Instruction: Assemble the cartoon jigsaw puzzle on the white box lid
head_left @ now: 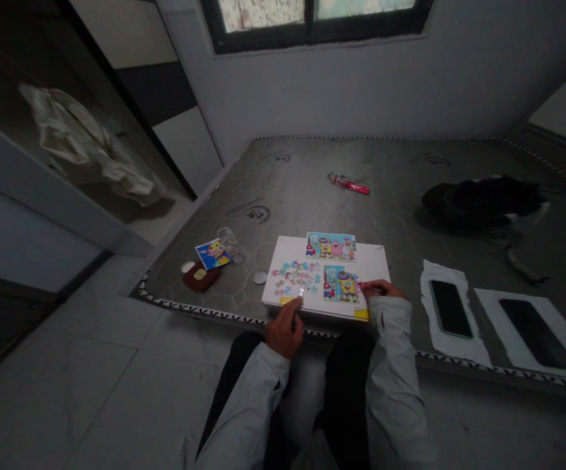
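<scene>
A white box carries a partly joined cartoon jigsaw puzzle, a pile of loose jigsaw pieces and a cartoon picture card along its far edge. My left hand is at the near edge of the box, its fingers closed on a small pale jigsaw piece beside the pile. At the right side of the joined puzzle, the fingertips of my right hand pinch a small pinkish jigsaw piece that looks to be touching the puzzle's edge.
Left of the box lie a brown case, a blue-and-yellow card, clear plastic packaging and a round lid. On the right are two phones on white sheets and a black bag. A red packet lies farther back.
</scene>
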`<move>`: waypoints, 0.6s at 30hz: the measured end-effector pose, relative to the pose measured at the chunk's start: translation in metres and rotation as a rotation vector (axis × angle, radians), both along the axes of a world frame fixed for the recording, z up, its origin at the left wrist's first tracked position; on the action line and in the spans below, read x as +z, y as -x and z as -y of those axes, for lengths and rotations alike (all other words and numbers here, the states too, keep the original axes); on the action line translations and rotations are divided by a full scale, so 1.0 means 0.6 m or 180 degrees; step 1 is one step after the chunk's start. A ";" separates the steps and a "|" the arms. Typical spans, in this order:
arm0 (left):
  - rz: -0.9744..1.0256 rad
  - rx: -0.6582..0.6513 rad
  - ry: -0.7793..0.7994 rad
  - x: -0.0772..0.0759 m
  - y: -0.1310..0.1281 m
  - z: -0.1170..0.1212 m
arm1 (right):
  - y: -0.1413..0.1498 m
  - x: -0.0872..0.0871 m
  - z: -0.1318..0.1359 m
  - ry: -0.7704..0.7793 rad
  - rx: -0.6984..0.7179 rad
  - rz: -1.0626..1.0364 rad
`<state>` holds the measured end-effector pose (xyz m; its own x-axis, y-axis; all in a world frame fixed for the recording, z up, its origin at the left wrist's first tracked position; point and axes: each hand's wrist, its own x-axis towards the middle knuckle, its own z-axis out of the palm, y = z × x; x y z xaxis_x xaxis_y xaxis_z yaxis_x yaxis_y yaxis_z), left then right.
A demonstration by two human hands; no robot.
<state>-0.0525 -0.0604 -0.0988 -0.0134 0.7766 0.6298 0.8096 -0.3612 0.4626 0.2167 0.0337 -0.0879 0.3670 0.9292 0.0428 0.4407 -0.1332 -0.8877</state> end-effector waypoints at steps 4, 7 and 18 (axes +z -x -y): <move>-0.0010 -0.0070 0.0015 0.001 -0.003 0.001 | -0.003 -0.005 -0.003 0.0047 0.0039 -0.0029; 0.0004 -0.0083 -0.0006 -0.001 -0.002 0.001 | -0.004 -0.006 -0.004 0.0039 0.0035 0.0010; -0.0003 -0.0249 0.0116 0.001 0.000 0.003 | -0.012 -0.023 -0.011 0.0026 0.0064 0.0277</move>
